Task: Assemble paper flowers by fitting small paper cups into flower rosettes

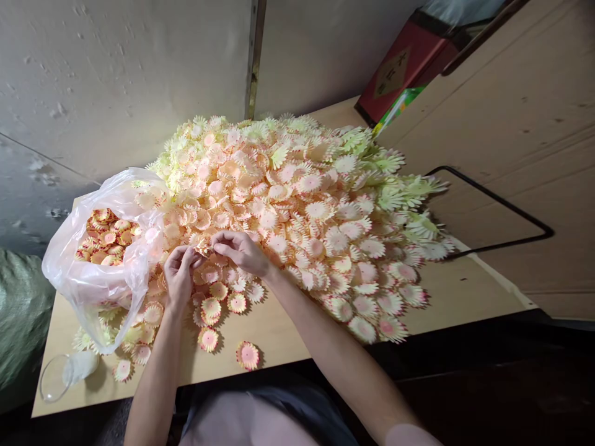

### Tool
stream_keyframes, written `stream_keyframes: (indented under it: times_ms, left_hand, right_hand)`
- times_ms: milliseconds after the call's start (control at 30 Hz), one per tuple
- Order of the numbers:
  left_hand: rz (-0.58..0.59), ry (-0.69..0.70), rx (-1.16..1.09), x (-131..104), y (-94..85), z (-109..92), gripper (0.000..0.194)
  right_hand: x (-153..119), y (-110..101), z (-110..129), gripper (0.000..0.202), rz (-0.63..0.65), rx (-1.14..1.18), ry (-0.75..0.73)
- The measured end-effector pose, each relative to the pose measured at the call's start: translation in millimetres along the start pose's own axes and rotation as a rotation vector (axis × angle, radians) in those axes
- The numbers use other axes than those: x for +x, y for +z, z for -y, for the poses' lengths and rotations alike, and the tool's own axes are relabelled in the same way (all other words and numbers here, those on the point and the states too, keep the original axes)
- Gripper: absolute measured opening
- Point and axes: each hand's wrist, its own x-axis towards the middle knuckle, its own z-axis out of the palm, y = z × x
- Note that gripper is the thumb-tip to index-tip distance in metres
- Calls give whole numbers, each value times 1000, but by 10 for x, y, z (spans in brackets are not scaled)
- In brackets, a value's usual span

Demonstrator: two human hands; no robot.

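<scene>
Head camera view: we are seeing two loose flower discs [248, 356] lying by the table's near edge [223, 371], with a glass [67, 375] sitting at the near left. Just beyond, our left hand [180, 269] and right hand [239, 251] are working close together, fingertips pinching a small petalled piece [203, 248] between them, above the near-left side of the heap. It is looking thin and very light, probably soft and bendable rather than stiff, its fringed petals likely creasing or tearing under a hard squeeze; we are judging the firmer centre, or a light grip at opposite rims, to be the safer hold. We are not making out its exact layers. To the left, a plastic bag [93, 279] is holding redder pieces [109, 237], while the pale heap [279, 192] is spreading right and back towards a red box [400, 68] standing at the far right.
</scene>
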Motion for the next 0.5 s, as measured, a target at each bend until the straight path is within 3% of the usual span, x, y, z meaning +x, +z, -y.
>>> stream_keyframes:
  times_ms: [367,500]
  left_hand:
    - [-23,239,286,-67,83,-88,19]
    - [-2,223,342,-71,45,-67,17]
  right_hand:
    - [8,41,-66,21,-19,-116,2]
    - [10,44,-48,19,-18,-128,-19]
